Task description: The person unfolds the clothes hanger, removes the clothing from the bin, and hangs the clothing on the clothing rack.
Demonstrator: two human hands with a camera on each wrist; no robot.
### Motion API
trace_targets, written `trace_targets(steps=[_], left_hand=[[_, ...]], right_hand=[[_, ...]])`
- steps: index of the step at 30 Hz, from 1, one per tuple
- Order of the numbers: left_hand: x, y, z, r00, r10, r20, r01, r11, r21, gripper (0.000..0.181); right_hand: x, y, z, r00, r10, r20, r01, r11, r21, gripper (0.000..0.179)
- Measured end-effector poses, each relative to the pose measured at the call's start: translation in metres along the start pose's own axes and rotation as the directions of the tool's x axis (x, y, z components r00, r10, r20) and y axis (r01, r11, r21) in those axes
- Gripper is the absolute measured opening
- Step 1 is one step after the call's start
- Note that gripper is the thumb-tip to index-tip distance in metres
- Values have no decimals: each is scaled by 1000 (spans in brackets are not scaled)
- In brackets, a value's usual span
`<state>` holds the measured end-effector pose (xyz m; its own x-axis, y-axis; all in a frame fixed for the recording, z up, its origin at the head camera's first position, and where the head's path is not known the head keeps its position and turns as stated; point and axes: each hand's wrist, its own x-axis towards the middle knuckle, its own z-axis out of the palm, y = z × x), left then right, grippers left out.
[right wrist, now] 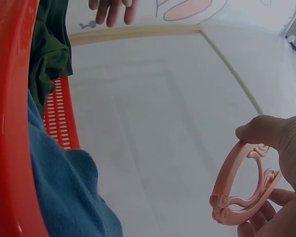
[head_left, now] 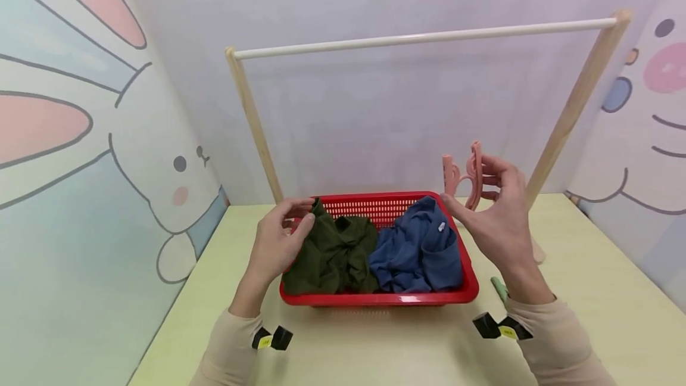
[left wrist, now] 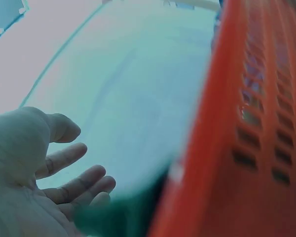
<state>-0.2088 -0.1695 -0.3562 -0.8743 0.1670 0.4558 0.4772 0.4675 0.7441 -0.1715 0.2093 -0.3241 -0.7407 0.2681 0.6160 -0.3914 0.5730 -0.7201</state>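
My right hand point(head_left: 495, 213) grips a pink folding clothes hanger point(right wrist: 244, 185), folded up, above the right rim of the red basket. In the right wrist view the thumb lies on one end of it and the fingers are behind. My left hand point(head_left: 281, 234) is by the basket's left rim, next to the green garment point(head_left: 334, 249), with its fingers loosely bent. Nothing shows between those fingers in the left wrist view. A blue garment point(head_left: 418, 249) lies crumpled beside the green one inside the red basket point(head_left: 375, 299).
Behind the basket stands a rack with a white rail point(head_left: 423, 37) and wooden posts point(head_left: 254, 124). On the table point(head_left: 364, 350), right of the basket, lie a green object point(head_left: 499, 289) and a pale beige piece point(head_left: 538, 252), both partly hidden by the right arm.
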Motion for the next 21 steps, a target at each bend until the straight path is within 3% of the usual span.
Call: trace_targets(steps=[5, 12, 17, 21], left_hand=[[-1, 29, 5, 996, 93, -19, -93, 995, -42, 32], [6, 61, 26, 981, 194, -9, -194, 976, -101, 31], [8, 69, 35, 972, 234, -13, -234, 966, -108, 28], [9, 68, 36, 973, 229, -15, -229, 967, -109, 27]], right_hand=[[0, -2, 1, 1000, -21, 2, 21, 1000, 13, 90], [-5, -8, 5, 998, -57, 14, 56, 998, 39, 92], [-10, -13, 12, 996, -79, 37, 78, 996, 33, 92], [-13, -14, 14, 996, -85, 40, 84, 996, 19, 92]])
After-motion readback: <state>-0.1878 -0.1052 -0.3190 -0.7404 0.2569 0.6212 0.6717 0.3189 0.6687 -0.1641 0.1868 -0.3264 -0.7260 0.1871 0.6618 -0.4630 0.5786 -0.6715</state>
